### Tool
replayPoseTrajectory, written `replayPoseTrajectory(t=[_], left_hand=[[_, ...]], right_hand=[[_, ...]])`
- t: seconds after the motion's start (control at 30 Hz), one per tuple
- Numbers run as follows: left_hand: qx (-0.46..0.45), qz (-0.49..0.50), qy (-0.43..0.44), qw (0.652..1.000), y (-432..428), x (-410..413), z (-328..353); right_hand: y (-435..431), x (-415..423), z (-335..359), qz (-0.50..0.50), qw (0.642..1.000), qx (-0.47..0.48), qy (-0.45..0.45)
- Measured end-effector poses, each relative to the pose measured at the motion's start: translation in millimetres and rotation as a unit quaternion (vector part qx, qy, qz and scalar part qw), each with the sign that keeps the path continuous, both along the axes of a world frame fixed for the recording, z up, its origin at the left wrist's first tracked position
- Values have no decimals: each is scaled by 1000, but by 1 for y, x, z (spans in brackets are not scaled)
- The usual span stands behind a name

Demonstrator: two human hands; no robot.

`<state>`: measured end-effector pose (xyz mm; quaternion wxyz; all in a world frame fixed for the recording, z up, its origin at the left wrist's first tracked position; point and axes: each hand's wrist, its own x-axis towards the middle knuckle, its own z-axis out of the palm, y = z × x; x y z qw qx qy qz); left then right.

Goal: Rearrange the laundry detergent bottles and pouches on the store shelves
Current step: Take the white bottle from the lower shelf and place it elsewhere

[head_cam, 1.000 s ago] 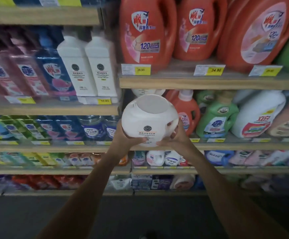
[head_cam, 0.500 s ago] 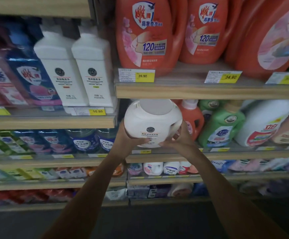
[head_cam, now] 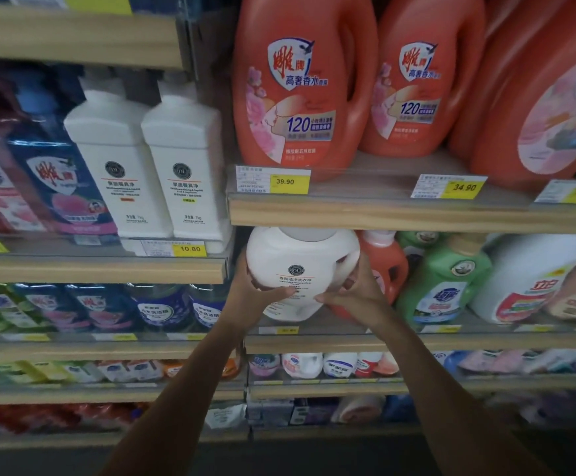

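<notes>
Now the left hand (head_cam: 255,286) and right hand (head_cam: 355,293) both grip the white bottle (head_cam: 300,259) at the frame centre. It seems almost placed on the shelf (head_cam: 485,341), but not yet released.

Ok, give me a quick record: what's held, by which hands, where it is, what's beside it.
held: white jug
left hand: grips jug's left side
right hand: grips jug's right side
place: left end of shelf, under the 39.90 tag
right neighbour: small orange bottle, then green bottle
set down: cannot tell
</notes>
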<state>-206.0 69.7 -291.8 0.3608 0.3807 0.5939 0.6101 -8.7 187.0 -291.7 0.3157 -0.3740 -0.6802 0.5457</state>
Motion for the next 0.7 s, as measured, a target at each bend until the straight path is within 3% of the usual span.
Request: replayPoseTrajectory(t=[0.7], left_hand=[[-7,12,-16,1000,32,-15,2]], right_hand=[[39,-21,-6,-6,1000,8,8]])
